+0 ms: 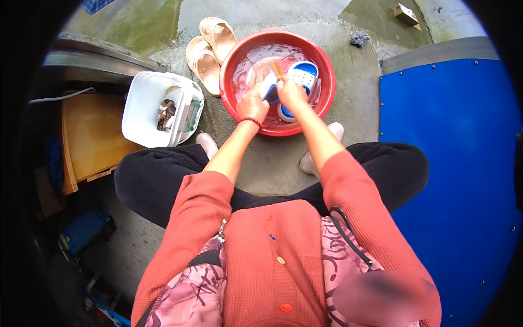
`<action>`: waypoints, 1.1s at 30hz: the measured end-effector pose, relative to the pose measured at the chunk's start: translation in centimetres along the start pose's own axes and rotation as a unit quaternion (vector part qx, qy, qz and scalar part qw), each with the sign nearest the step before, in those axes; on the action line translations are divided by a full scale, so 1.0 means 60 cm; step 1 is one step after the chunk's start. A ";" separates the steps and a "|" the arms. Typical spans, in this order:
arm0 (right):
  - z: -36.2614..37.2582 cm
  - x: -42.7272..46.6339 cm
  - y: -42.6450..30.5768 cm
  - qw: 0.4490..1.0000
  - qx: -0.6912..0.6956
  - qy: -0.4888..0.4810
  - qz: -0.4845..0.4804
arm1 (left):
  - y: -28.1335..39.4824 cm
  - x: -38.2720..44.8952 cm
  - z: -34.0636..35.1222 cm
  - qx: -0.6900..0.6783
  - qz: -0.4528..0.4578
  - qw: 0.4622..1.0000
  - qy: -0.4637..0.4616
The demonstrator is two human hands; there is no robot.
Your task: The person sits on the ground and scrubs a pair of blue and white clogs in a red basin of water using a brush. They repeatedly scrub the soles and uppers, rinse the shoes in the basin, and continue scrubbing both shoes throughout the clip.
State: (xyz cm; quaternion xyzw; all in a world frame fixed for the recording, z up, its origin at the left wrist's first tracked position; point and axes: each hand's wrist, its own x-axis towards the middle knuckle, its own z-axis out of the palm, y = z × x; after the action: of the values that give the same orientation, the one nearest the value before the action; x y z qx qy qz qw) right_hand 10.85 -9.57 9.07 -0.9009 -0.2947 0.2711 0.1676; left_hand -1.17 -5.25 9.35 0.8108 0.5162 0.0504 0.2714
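Note:
Before me a round red plastic basin (329, 88) holds water with pale pinkish suds. My left hand (251, 104), with a red bead bracelet at the wrist, grips a white and blue slipper (267, 85) over the water. In my right hand (292, 93) is a brush with a yellowish wooden handle (276, 68), close against that slipper; its bristles are hidden. Another blue and white slipper (302, 77), its white strap dotted with holes, lies in the basin, partly covered by my right hand and forearm.
Beige slippers (208, 61) stand left of the basin. Nearer me is a white plastic bucket (141, 108) with brown cloth-like stuff inside. A wooden cabinet (102, 135) is at left, a blue panel (445, 163) at right. A grey scouring pad (359, 39) and a small box (404, 15) lie beyond.

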 end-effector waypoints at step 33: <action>0.043 0.024 -0.022 0.998 0.006 0.005 -0.067 | -0.106 0.099 0.150 -0.497 -0.233 0.835 0.033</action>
State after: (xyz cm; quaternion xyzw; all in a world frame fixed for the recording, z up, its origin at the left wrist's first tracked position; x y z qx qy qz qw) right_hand 9.75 -7.27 7.06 -0.8793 -0.3518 0.2570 0.1923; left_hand -0.31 -1.55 -2.59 0.4207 0.6037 0.2620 0.6244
